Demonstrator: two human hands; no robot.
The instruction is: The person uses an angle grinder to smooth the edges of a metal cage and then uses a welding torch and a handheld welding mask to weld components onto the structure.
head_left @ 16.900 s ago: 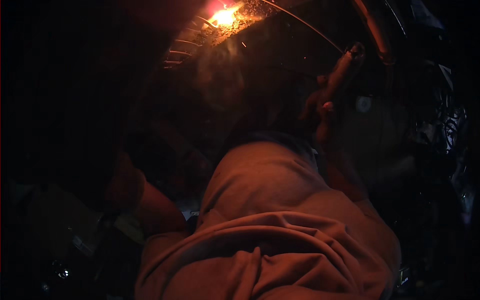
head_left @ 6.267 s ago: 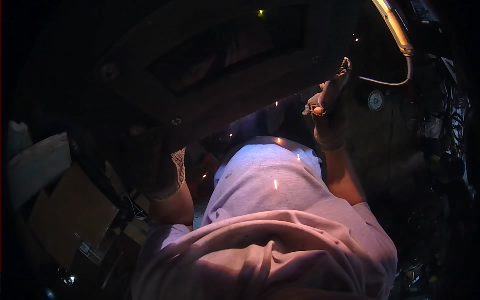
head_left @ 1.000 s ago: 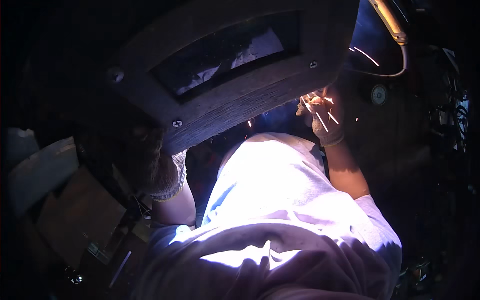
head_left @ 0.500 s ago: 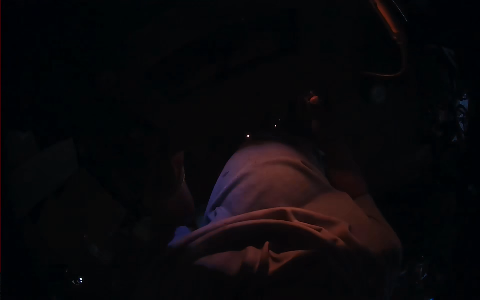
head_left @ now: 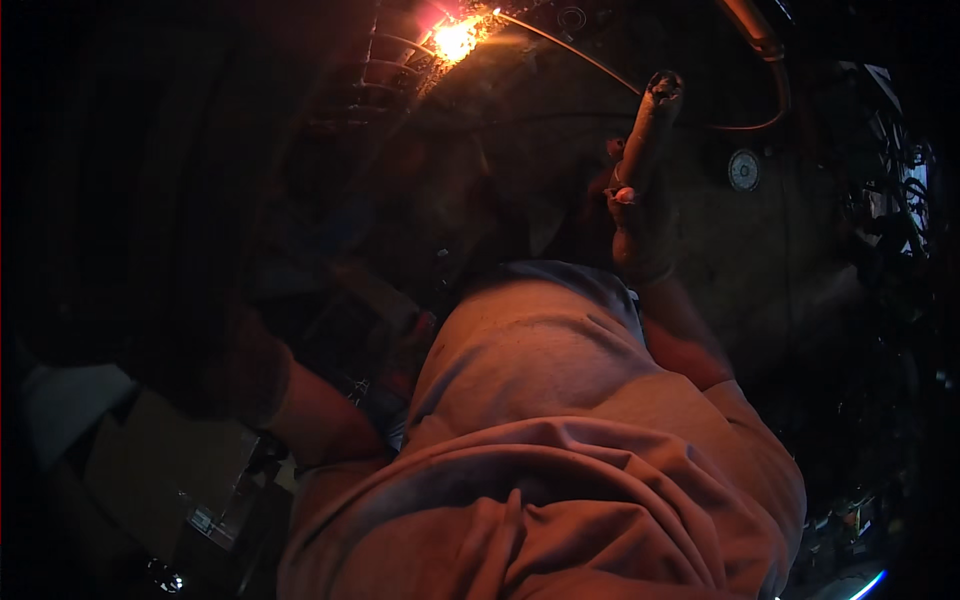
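My right hand is closed around the handle of a welding electrode holder. From the holder's tip a thin welding rod runs up and left to a bright glowing spot on metalwork with curved bars. My left forearm reaches up and left, its hand lost in darkness beside a large dark shape. What that hand does, or whether it holds anything, cannot be made out.
A pipe-like orange-lit piece with a thin curved line below it stands at the upper right. A round pale disc lies below. At the lower left sits a brownish flat box-like thing. Cluttered objects line the right edge.
The scene has gone from near dark to lit by an orange glow at the top. The holder, rod, curved bars and my forearms now show clearly.
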